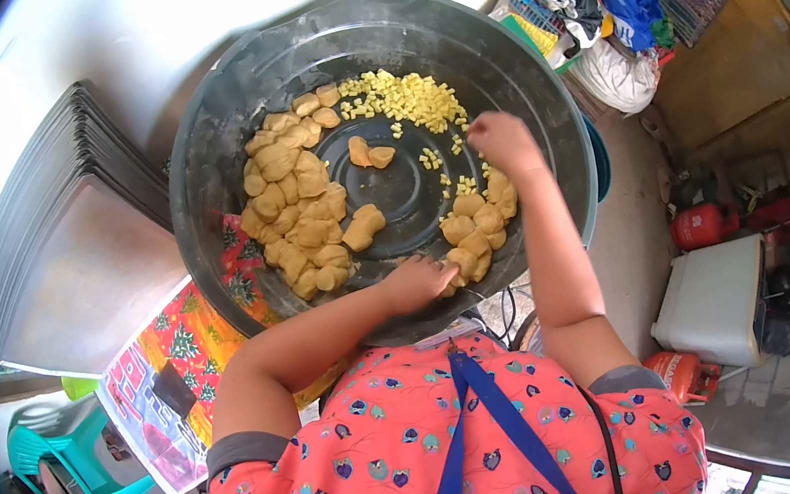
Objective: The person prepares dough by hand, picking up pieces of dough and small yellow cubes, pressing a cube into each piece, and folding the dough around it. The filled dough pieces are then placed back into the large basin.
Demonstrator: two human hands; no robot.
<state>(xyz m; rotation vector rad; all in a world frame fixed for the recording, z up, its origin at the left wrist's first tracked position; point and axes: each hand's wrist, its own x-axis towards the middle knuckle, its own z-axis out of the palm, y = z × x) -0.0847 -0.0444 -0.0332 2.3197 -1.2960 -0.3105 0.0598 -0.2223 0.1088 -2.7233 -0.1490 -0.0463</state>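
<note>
A large dark round tub (324, 29) holds tan dough pieces (293, 206) heaped along its left side. Small pale yellow cubes (405, 99) lie scattered at its far right. Down at the near rim, my left hand (415, 283) is closed with its fingertips on a dough piece (461, 263), partly covering it. My right hand (503, 141) is at the tub's right side, by the edge of the cubes, its fingers curled together. Whatever is in those fingers is hidden. Between the hands sits a cluster of rounded dough balls (472, 216).
Stacked metal trays (75, 231) lean left of the tub. A teal plastic chair (69, 444) stands lower left. To the right are a white box-like appliance (711, 304), red gas cylinders (705, 226), and bags with baskets (629, 7). Two loose dough lumps (370, 154) lie mid-tub.
</note>
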